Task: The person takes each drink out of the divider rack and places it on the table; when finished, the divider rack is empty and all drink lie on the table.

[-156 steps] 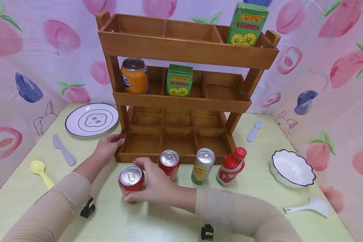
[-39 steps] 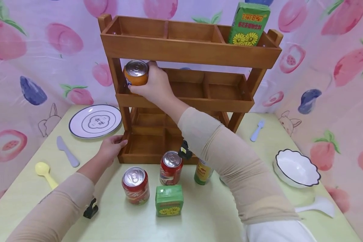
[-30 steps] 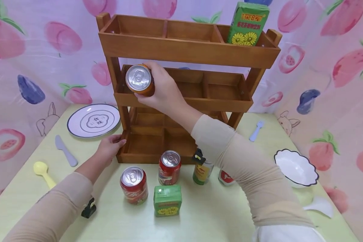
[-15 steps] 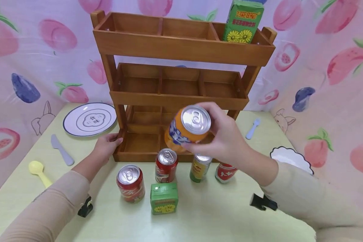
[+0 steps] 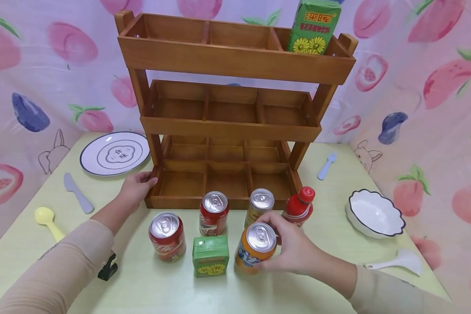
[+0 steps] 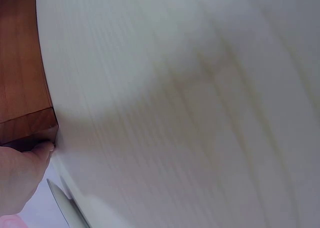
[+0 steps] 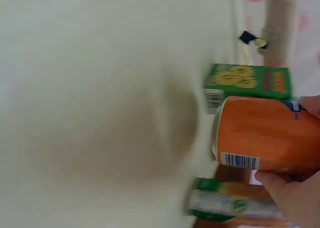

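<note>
My right hand (image 5: 292,248) grips an orange soda can (image 5: 255,249), thumb in front and fingers behind. The can is upright, low at the table, right of a small green drink carton (image 5: 210,257); whether its base touches the tabletop I cannot tell. In the right wrist view the orange can (image 7: 265,133) lies across the palm side, with the green carton (image 7: 250,82) beside it. My left hand (image 5: 135,189) pinches the lower left side of a three-tier wooden rack (image 5: 231,124); the left wrist view shows its thumb at the rack's corner (image 6: 30,125).
Two red cans (image 5: 167,237) (image 5: 214,213), a gold-and-green can (image 5: 261,203) and a red bottle (image 5: 300,205) stand before the rack. A taller green carton (image 5: 315,27) sits top right. Plate (image 5: 115,153), knife (image 5: 77,192) and spoon (image 5: 49,222) lie left; fork (image 5: 327,165), bowl (image 5: 374,213) and ladle (image 5: 398,261) right.
The small green carton and orange can have left the middle tier. The carton stands on the table; my right hand carried the can down and right. My left hand stayed on the rack.
</note>
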The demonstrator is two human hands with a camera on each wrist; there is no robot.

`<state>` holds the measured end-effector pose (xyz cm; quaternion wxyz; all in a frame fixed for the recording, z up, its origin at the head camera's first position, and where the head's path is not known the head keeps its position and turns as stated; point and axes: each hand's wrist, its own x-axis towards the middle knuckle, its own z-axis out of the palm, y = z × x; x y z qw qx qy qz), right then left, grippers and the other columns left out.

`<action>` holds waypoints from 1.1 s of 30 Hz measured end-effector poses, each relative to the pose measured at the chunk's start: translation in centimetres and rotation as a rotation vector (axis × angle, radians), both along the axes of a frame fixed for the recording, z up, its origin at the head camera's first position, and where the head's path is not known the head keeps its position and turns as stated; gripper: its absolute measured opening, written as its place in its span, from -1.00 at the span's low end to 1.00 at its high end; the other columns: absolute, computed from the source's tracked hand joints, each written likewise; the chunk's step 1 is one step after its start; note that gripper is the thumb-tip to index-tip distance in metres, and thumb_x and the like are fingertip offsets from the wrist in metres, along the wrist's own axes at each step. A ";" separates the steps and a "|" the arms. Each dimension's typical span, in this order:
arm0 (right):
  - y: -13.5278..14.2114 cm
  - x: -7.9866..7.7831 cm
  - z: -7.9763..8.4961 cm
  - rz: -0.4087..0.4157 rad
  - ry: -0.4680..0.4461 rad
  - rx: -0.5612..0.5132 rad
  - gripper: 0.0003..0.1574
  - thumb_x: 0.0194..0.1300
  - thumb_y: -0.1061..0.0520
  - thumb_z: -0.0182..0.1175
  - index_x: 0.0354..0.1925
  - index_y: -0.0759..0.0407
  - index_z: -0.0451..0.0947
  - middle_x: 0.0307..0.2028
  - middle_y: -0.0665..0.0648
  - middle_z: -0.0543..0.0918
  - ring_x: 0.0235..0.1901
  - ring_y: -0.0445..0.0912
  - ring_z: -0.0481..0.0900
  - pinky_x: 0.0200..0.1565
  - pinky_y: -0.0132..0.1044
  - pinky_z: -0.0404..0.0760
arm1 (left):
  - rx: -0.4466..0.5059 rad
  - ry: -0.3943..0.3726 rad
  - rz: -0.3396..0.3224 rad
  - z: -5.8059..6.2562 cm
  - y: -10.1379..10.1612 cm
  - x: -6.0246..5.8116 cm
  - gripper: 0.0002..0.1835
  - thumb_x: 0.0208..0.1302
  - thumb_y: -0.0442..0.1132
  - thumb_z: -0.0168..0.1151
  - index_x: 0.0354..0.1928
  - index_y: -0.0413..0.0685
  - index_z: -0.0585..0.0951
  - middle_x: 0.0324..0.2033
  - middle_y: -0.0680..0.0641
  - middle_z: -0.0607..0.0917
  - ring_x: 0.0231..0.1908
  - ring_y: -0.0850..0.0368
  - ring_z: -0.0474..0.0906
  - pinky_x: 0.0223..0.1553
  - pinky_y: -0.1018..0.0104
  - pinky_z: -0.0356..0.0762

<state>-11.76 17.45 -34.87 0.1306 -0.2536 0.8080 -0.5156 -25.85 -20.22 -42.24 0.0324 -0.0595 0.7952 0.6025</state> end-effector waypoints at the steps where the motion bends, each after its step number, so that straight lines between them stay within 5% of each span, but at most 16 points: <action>1: 0.1 0.1 -0.3 0.000 -0.021 0.017 -0.18 -0.29 0.16 0.51 -0.05 0.03 0.28 -0.14 -0.06 0.53 -0.11 -0.15 0.48 -0.15 -0.27 0.54 | 0.002 -0.004 0.001 0.0 0.0 0.0 -0.51 0.31 -0.35 -0.04 0.21 -0.49 0.19 0.11 -0.39 0.34 0.10 -0.14 0.28 0.12 0.14 0.25; 11: 0.8 0.1 -1.3 0.027 -0.121 0.063 -0.19 -0.25 0.19 0.49 -0.03 0.06 0.27 -0.10 -0.04 0.51 -0.04 -0.12 0.44 -0.11 -0.25 0.53 | -0.007 -0.010 0.011 -0.1 -0.1 0.0 -0.51 0.30 -0.34 -0.03 0.21 -0.48 0.20 0.12 -0.39 0.34 0.10 -0.14 0.28 0.12 0.13 0.25; 14: 1.2 -0.3 -2.0 0.061 -0.062 0.100 -0.14 -0.25 0.05 0.50 0.02 0.00 0.26 -0.07 -0.09 0.49 -0.02 -0.16 0.43 -0.05 -0.25 0.49 | -0.006 -0.014 0.007 -0.1 -0.1 0.0 -0.51 0.31 -0.34 -0.03 0.21 -0.48 0.19 0.12 -0.39 0.34 0.10 -0.14 0.28 0.12 0.13 0.25; 17: 1.5 -0.5 -0.9 0.110 0.068 0.182 -0.03 -0.27 -0.11 0.48 0.10 -0.01 0.25 0.01 -0.14 0.44 0.04 -0.18 0.38 0.02 -0.22 0.43 | -0.004 -0.020 0.002 -0.1 0.0 0.0 -0.50 0.31 -0.33 -0.04 0.21 -0.48 0.18 0.12 -0.39 0.33 0.11 -0.14 0.27 0.12 0.14 0.25; 19: 1.6 -0.6 1.2 0.139 0.178 0.215 0.00 -0.24 -0.12 0.46 0.16 0.03 0.24 0.07 -0.12 0.41 0.08 -0.15 0.35 0.05 -0.19 0.40 | -0.005 -0.022 0.003 0.0 0.0 0.0 -0.50 0.31 -0.33 -0.04 0.22 -0.47 0.18 0.13 -0.38 0.33 0.11 -0.14 0.27 0.13 0.13 0.25; 22: 1.4 -0.9 6.8 0.141 0.371 0.195 -0.12 -0.13 0.04 0.43 0.14 0.17 0.26 0.10 -0.02 0.41 0.08 -0.10 0.36 0.04 -0.19 0.41 | -0.007 -0.014 0.005 0.2 0.0 -0.1 -0.50 0.31 -0.33 -0.04 0.22 -0.47 0.18 0.13 -0.39 0.33 0.11 -0.14 0.27 0.13 0.13 0.24; 26: 1.4 -2.7 15.3 0.061 0.574 -0.075 -0.33 -0.04 0.39 0.30 0.05 0.43 0.27 0.06 0.25 0.44 0.07 0.04 0.37 0.05 -0.20 0.40 | -0.001 -0.007 0.006 0.2 -0.1 -0.3 -0.50 0.31 -0.33 -0.04 0.22 -0.47 0.18 0.12 -0.39 0.33 0.10 -0.15 0.27 0.12 0.13 0.25; 29: 1.9 -5.2 20.3 -0.074 0.658 -0.266 -0.36 -0.03 0.46 0.24 0.06 0.43 0.27 0.06 0.30 0.42 0.11 0.06 0.31 0.11 -0.23 0.34 | -0.003 -0.011 0.006 0.0 -0.1 -0.3 -0.50 0.31 -0.33 -0.04 0.22 -0.47 0.18 0.13 -0.39 0.33 0.11 -0.14 0.27 0.13 0.13 0.25; 33: 2.8 -9.7 25.2 -0.388 0.581 -0.232 -0.25 -0.01 0.31 0.30 0.15 0.10 0.26 0.13 0.09 0.38 0.18 -0.13 0.23 0.15 -0.41 0.23 | -0.002 -0.012 0.007 -0.2 0.0 -0.3 -0.51 0.31 -0.34 -0.04 0.21 -0.47 0.19 0.12 -0.38 0.34 0.10 -0.13 0.27 0.13 0.14 0.25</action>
